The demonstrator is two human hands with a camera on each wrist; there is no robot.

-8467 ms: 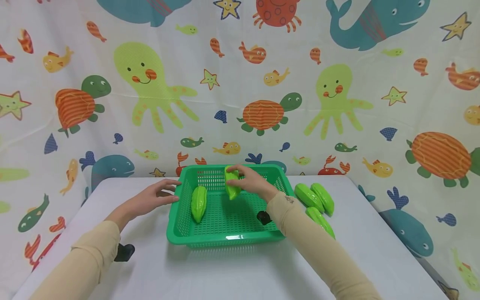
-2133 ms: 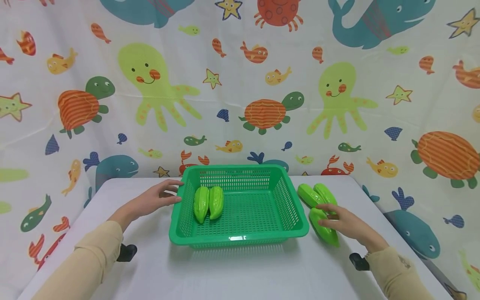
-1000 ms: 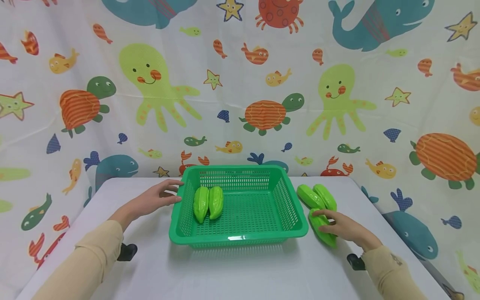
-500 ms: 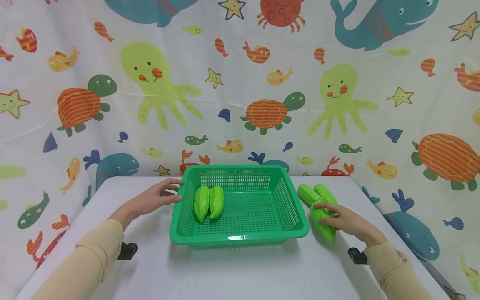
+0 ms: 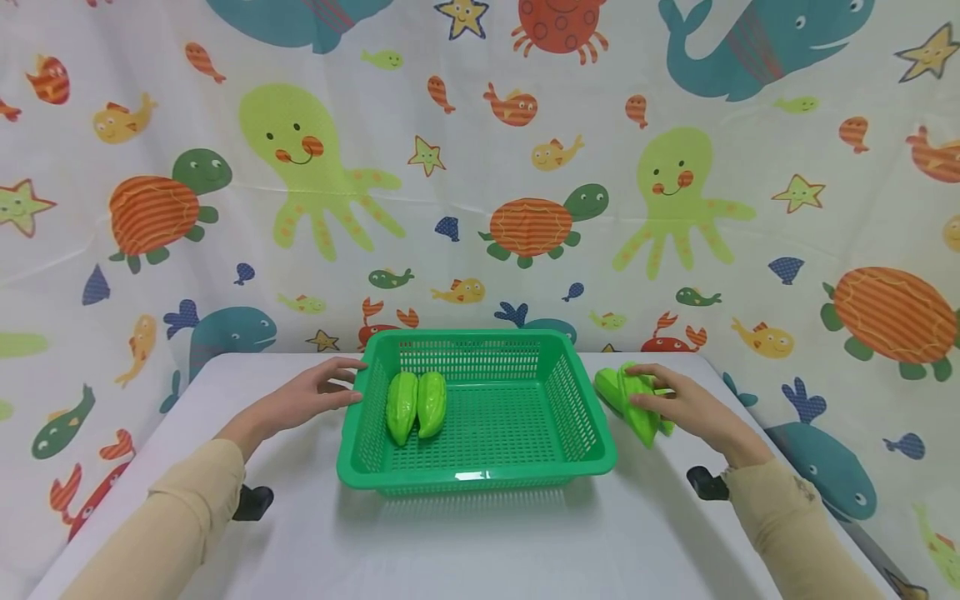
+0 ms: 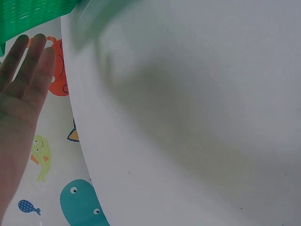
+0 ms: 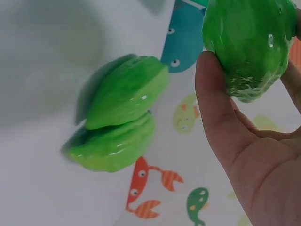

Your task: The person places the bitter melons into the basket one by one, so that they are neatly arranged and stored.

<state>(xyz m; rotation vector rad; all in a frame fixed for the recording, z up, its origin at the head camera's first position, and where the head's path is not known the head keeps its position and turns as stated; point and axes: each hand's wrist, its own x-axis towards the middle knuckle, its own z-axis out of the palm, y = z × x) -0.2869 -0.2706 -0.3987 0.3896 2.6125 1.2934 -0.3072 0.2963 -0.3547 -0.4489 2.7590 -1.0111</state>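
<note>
My right hand [image 5: 686,410] pinches a glossy green, lumpy bitter melon [image 7: 249,42] between thumb and fingers. It is lifted clear of the table, as the right wrist view shows. Below it lie two more bitter melons side by side, the upper melon [image 7: 127,92] and the lower melon [image 7: 115,146]. Mid-table stands a green mesh basket [image 5: 480,478]. Inside, at its left, a bitter melon [image 5: 402,408] lies alongside another melon [image 5: 432,405]. My left hand [image 5: 300,398] reaches the basket's left rim with fingers extended. Its straight fingers [image 6: 33,70] show in the left wrist view.
A white table [image 5: 480,550] carries everything. Behind it hangs a curtain [image 5: 450,192] printed with sea animals. The basket's right wall [image 5: 577,408] stands between its inside and the melons on the right.
Earlier, my right hand put a second melon into the basket, then went back right. It has since gripped the nearest melon and raised it off the table. My left hand stays at the rim.
</note>
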